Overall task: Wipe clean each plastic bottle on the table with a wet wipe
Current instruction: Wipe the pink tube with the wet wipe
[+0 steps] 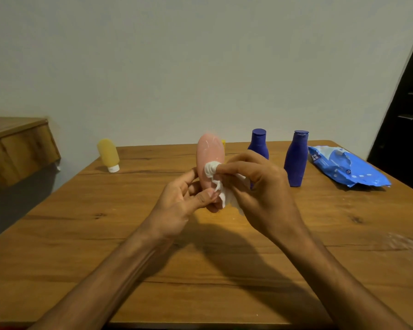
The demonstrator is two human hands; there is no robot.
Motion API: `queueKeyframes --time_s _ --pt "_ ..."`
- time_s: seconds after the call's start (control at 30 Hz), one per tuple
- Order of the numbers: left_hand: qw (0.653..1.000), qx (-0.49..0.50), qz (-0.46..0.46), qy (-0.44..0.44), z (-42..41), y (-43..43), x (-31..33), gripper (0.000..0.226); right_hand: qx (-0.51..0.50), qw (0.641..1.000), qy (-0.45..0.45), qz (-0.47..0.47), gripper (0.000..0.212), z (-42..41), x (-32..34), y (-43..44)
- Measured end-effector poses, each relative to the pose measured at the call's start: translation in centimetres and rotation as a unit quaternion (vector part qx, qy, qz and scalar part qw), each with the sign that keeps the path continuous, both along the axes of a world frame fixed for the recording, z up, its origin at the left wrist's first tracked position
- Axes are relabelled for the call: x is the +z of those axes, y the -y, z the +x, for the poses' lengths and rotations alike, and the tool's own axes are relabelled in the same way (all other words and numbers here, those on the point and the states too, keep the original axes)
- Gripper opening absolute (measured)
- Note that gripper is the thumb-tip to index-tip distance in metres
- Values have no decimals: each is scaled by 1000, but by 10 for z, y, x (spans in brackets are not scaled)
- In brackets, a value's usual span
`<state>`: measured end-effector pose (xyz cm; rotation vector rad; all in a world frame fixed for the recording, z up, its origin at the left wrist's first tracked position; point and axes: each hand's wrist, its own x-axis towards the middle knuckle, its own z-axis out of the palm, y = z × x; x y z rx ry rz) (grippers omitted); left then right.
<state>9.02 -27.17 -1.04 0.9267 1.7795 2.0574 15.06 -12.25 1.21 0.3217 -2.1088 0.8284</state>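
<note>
From the head view, I hold the pink bottle [210,151] upright above the table [200,270], in front of me. My left hand [184,198] grips its lower end, fingers and thumb curled round it. My right hand [255,184] pinches a bunched wet wipe [211,167] between thumb and fingertips and presses it on the bottle's front, about halfway up.

I judge this to be the wiping of one bottle mid-way: the wipe sits on the middle, with the top above it uncovered. The next move calls for rubbing up over that rounded top and turning the bottle in my left hand to reach its back, which I cannot see.

Left of the pink bottle, well apart, a yellow bottle [108,154] stands on its white cap. Just right of it stands a blue bottle [259,145], then a second blue bottle [296,160], and farther right lies a blue wipe pack [343,170].

The table is brown wood grain against a plain pale wall. A wooden ledge [17,144] juts out far left of the pink bottle; a dark cabinet [405,115] stands far right.
</note>
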Motion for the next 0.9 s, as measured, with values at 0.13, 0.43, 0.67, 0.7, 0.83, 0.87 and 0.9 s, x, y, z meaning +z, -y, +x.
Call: queueKeyframes --time_s 0.13,0.43,0.67,0.7,0.83,0.87,0.9 --pt "998 -14 -39 -37 2 -1 -2 42 -43 998 -45 16 23 -1 1 -3" --pt "995 -5 -74 -60 0 -2 -8 39 -27 993 -27 108 20 -6 -1 -8" --pt "993 -16 -80 -90 0 -4 -11 42 -76 992 -66 77 29 -6 1 -7" --pt "993 -12 -81 -89 -1 -3 -11 39 -69 992 -62 88 30 -5 0 -5" --pt "992 21 -73 -96 -5 0 -11 35 -45 983 -38 172 30 -2 -5 6" --pt "992 29 -72 -100 -6 -1 -10 36 -44 981 -38 187 29 -2 -7 7" --pt "992 32 -72 -103 -5 -1 -9 36 -45 980 -39 192 29 -2 -9 7"
